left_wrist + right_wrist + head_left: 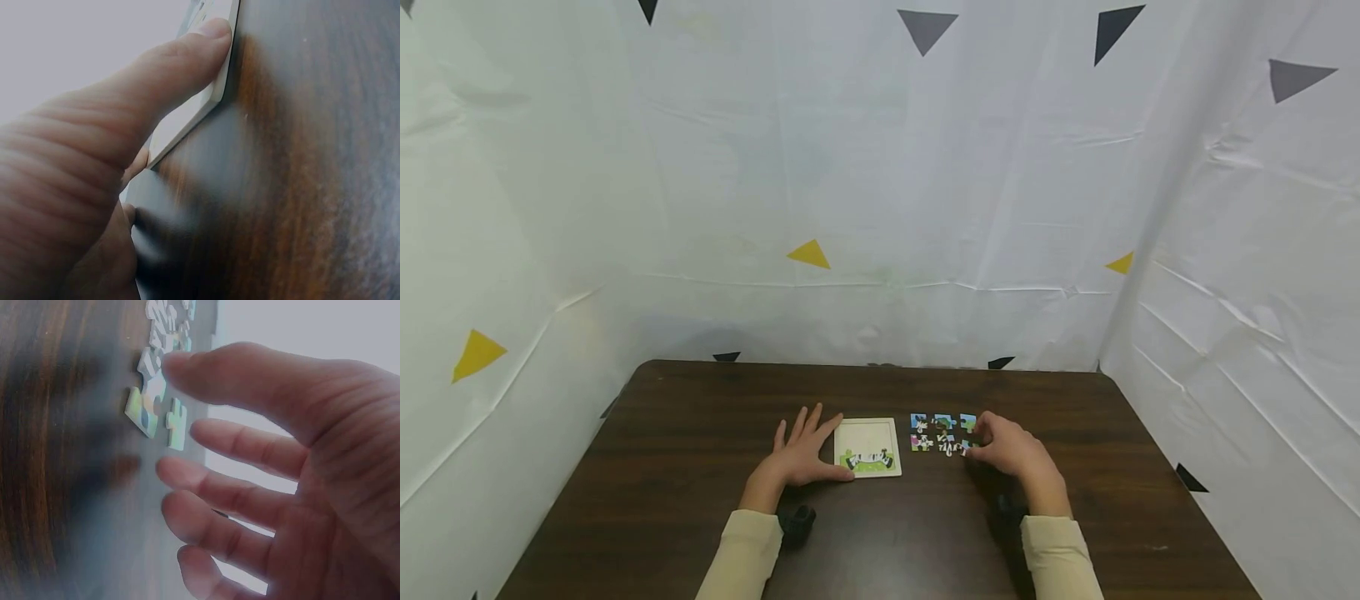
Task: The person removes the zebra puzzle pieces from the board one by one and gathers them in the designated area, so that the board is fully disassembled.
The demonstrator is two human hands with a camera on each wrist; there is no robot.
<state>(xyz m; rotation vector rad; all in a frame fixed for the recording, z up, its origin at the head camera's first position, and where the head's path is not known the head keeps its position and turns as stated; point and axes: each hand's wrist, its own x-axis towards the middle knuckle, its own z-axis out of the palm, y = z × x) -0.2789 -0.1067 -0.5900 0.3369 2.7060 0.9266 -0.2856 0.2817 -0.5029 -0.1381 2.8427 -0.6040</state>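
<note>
A square wooden puzzle tray (867,435) lies on the table, with a zebra-and-grass picture along its near side. My left hand (797,457) spreads its fingers at the tray's left side. In the left wrist view, its thumb (194,53) rests on the corner of the tray (181,125). Right of the tray lie several loose jigsaw pieces (944,422) in two rough rows. At their right end is my right hand (1011,448), thumb at a near piece (147,412). Its fingers are apart, beside another piece (178,425).
The dark wooden table (895,542) reaches back to a white curtain (880,167) with coloured triangles, which also hangs at both sides. A black wrist device (797,527) sits at the left wrist, close above the table.
</note>
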